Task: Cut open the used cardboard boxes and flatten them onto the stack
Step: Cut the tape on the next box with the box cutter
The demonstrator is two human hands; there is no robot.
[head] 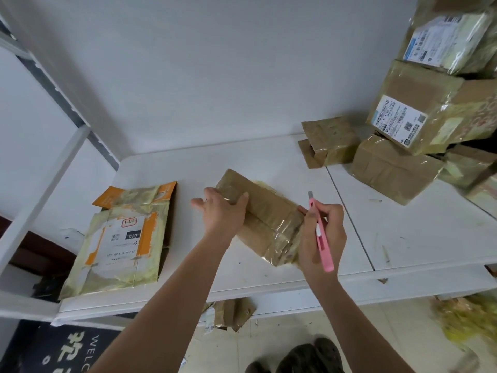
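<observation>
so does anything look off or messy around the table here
Yes. The pile of taped brown cardboard boxes at the table's far right is stacked crookedly, the boxes tilted at different angles. A crumpled piece of cardboard lies on the floor under the white table, and yellowish shredded scraps lie on the floor at right.

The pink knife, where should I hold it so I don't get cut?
Hold the pink knife around its long plastic handle, coming from the side, as the right hand does. The metal blade sticks out only at the far tip, pointing away, so fingers stay well behind it.
</observation>
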